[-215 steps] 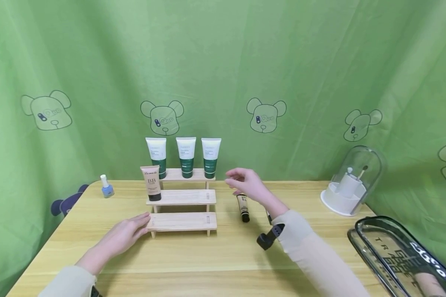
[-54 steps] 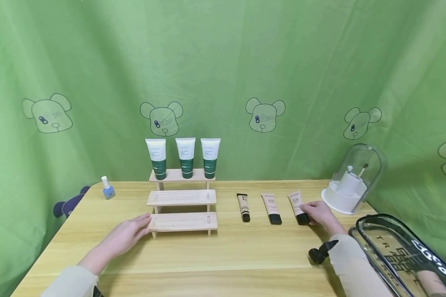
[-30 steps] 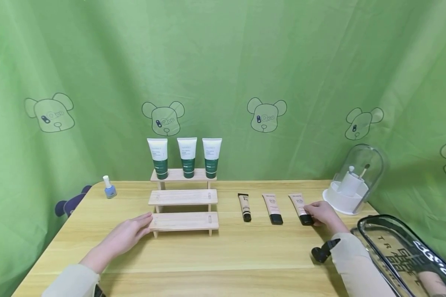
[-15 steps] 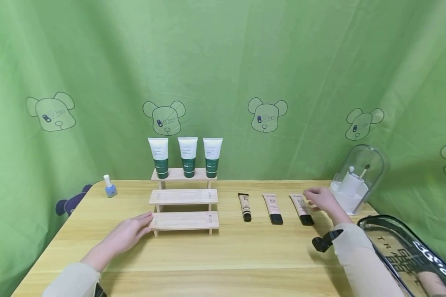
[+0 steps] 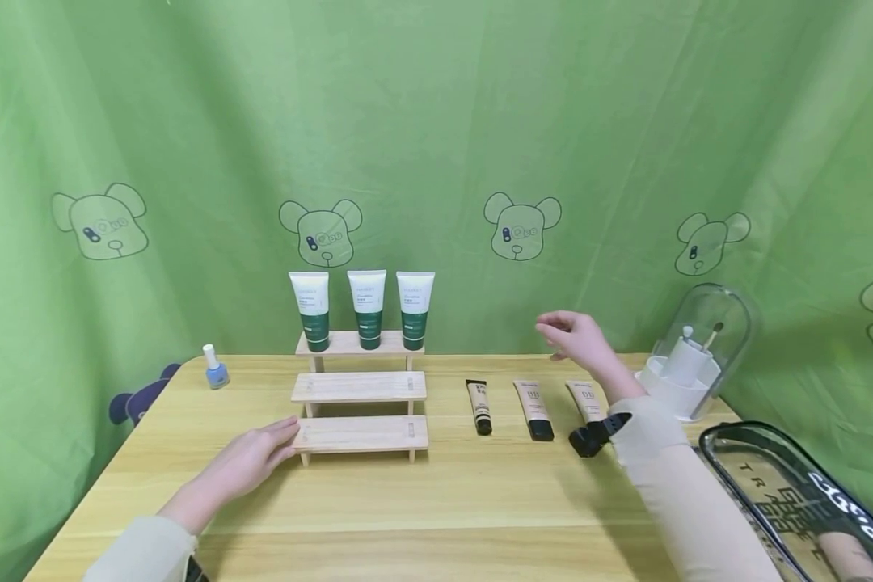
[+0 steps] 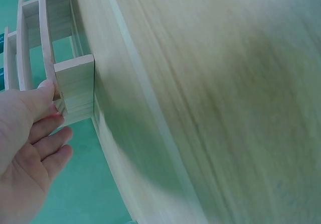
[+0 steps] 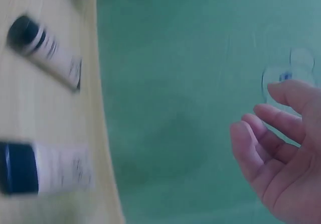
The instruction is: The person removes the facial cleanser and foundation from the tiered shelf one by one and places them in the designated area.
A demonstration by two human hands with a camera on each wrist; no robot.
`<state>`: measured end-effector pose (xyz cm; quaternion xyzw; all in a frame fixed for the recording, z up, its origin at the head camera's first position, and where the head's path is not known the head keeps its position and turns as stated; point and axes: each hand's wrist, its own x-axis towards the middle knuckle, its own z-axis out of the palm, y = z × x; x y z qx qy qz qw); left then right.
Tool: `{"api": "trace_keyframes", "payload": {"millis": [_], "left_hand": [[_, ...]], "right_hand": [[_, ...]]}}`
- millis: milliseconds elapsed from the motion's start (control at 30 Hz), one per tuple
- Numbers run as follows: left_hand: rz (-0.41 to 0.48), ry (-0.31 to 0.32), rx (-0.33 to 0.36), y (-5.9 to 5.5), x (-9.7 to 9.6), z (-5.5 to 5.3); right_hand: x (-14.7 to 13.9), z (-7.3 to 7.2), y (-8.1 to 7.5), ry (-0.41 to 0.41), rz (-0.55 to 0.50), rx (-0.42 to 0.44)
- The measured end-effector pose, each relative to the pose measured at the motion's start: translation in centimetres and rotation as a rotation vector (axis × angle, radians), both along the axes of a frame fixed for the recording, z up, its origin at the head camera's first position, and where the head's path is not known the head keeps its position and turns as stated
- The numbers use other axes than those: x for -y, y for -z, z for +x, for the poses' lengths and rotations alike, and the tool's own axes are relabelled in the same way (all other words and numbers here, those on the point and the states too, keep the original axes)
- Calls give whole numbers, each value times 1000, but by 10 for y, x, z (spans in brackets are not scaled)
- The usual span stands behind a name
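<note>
My left hand [image 5: 242,462] holds the left end of the lowest step of a three-step wooden display stand [image 5: 364,434]. In the left wrist view its thumb and forefinger pinch the step's end. Three white-and-green squeeze tubes [image 5: 369,311] stand upright along the top step. My right hand [image 5: 580,343] is in the air above the table's back edge, fingers loosely bent around nothing. Below it lie two pink BB cream tubes with black caps, one in the middle [image 5: 533,409] and one at the right [image 5: 584,398], partly hidden by the wrist strap. A smaller beige tube [image 5: 479,406] lies left of them.
A blue nail polish bottle [image 5: 217,374] stands at the table's back left. At the back right is a white brush holder [image 5: 672,398] under a clear dome [image 5: 727,323]. A clear black-edged travel pouch [image 5: 778,485] lies at the right. A green curtain [image 5: 422,121] hangs behind.
The BB cream tube that stood on the middle step now lies at the right of the row. My right hand has let it go and risen up and left. The left hand stays.
</note>
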<state>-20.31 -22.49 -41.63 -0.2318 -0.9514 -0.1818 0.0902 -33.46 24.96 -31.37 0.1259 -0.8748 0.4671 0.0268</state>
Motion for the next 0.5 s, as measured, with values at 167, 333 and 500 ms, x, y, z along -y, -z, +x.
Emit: {"api": "trace_keyframes", "payload": {"millis": [167, 333, 500], "left_hand": [[5, 2, -5, 0, 0, 0], [1, 3, -12, 0, 0, 0], [2, -2, -12, 0, -1, 0]], "right_hand": [[39, -1, -14, -42, -1, -27], [75, -4, -21, -96, 3, -60], [105, -10, -20, -130, -22, -51]]}}
